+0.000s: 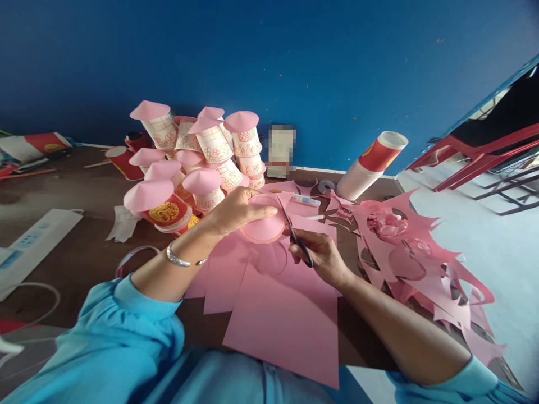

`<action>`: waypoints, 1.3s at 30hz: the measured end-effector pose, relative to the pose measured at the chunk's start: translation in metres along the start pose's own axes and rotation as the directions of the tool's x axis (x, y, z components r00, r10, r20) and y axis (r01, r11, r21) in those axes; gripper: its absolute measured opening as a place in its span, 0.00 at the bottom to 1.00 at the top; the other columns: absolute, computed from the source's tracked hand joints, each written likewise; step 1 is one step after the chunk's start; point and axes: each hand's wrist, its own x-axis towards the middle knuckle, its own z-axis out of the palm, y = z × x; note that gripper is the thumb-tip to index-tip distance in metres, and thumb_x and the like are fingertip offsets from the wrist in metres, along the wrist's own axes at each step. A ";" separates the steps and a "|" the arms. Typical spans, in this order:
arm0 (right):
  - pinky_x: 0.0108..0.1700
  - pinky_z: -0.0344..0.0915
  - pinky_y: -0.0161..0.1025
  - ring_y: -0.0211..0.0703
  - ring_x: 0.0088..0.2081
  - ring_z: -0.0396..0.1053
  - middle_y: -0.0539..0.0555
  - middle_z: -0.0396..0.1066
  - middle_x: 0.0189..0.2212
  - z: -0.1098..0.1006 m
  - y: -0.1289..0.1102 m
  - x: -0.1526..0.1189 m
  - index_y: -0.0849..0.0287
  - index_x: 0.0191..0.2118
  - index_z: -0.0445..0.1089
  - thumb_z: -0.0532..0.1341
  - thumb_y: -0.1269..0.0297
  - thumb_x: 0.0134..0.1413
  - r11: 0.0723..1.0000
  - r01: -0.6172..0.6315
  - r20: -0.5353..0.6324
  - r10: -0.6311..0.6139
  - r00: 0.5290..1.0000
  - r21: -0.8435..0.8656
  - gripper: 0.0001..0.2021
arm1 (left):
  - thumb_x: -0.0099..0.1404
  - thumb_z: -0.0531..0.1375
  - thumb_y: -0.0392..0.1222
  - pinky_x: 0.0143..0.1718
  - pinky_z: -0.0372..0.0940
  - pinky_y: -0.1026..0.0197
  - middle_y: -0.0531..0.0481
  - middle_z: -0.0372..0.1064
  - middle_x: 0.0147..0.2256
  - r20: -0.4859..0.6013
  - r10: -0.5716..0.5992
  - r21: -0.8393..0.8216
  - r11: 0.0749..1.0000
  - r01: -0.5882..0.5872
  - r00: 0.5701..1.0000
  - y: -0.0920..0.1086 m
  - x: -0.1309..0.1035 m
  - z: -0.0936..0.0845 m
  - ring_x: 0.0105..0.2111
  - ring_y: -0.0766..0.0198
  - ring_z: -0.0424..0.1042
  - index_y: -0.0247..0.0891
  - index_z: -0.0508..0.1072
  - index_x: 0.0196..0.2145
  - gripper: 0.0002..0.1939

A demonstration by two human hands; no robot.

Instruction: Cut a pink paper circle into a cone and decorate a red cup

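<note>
Center frame: left hand (241, 212) pinching pink paper (263, 229), rounded, orange line along its lower edge. Right hand (323, 255) gripping black-handled scissors (293, 234), blades at paper's right side.

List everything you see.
Paper piece: one, pink, centre
Scissors: one, black-handled, centre
Sheets: several, pink, below centre
Scraps: many, pink, right
Cone-topped cups: about ten, pink-roofed, centre-left
Cup stack: one, white-and-red, right of centre
Tape roll: one, grey, back
Power strip: one, white, left
Blurred object: one, pale, back
Stool: at least one, red, right
Table: one, brown, underneath
Wall: one, blue, behind
Bracelet: one, silver, centre-left
Left hand: one, on paper piece
Right hand: one, on scissors
</note>
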 end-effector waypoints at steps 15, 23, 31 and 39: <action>0.26 0.60 0.36 0.35 0.23 0.60 0.47 0.64 0.21 -0.003 -0.006 -0.001 0.62 0.47 0.81 0.71 0.40 0.52 1.000 -0.002 0.028 0.002 1.000 -0.024 0.29 | 0.59 0.68 0.54 0.25 0.50 0.64 0.56 0.60 0.21 -0.020 -0.021 0.029 0.999 0.022 1.000 0.005 -0.002 -0.002 0.24 0.69 0.56 0.37 0.75 0.23 0.18; 0.27 0.59 0.37 0.35 0.23 0.60 0.46 0.64 0.20 -0.005 -0.005 -0.001 0.62 0.48 0.81 0.71 0.41 0.52 0.999 -0.028 0.035 0.029 0.999 -0.015 0.29 | 0.57 0.70 0.52 0.31 0.58 0.63 0.57 0.60 0.22 -0.104 0.012 0.056 0.998 -0.006 0.994 0.010 -0.002 -0.005 0.26 0.67 0.59 0.38 0.74 0.23 0.17; 0.27 0.59 0.36 0.35 0.23 0.58 0.46 0.63 0.19 -0.005 -0.007 -0.002 0.63 0.47 0.80 0.70 0.41 0.53 1.000 -0.020 0.041 0.020 0.999 -0.010 0.28 | 0.58 0.69 0.57 0.42 0.65 0.58 0.51 0.73 0.32 -0.106 0.001 0.102 0.995 0.010 0.994 0.009 -0.001 -0.006 0.37 0.58 0.70 0.37 0.77 0.32 0.18; 0.27 0.58 0.36 0.35 0.22 0.58 0.45 0.63 0.18 -0.005 -0.004 -0.001 0.62 0.46 0.80 0.70 0.43 0.54 1.000 -0.021 0.044 0.021 0.999 0.006 0.26 | 0.58 0.70 0.57 0.51 0.66 0.54 0.47 0.78 0.40 -0.102 -0.007 0.046 0.999 0.012 0.995 0.000 0.001 -0.010 0.47 0.51 0.73 0.37 0.79 0.38 0.20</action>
